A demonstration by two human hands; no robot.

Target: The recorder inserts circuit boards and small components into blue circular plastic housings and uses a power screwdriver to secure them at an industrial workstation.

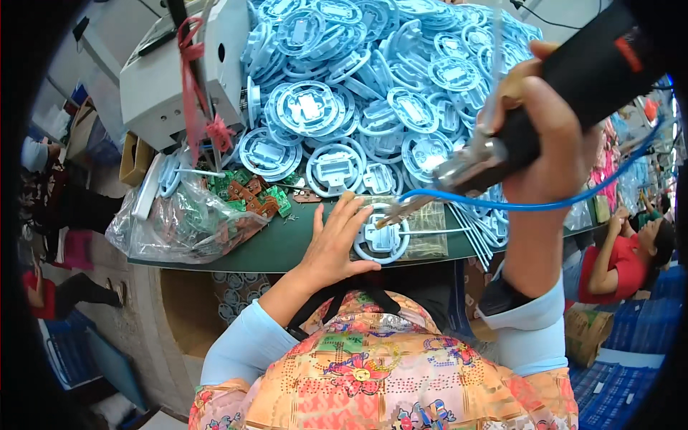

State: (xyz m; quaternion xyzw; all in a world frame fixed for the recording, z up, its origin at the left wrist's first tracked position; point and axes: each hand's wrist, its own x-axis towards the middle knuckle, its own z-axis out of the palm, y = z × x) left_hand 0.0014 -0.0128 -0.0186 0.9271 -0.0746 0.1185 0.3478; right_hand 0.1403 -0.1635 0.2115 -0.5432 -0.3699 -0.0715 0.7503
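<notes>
My right hand is wrapped round a black powered screwdriver with a metal nose, which slants down to the left. Its tip meets the middle of a light-blue round plastic housing, ring-shaped at the edge, that lies at the front of the green bench. From the housing a thin pale stick runs to the right. My left hand rests at the housing's left side with fingers stretched and thumb at its near edge. A blue hose curves across below the screwdriver.
A large heap of similar housings covers the back of the bench. To the left are a clear bag, green and brown circuit boards and a grey machine. Several pale sticks lie right. Other people work on both sides.
</notes>
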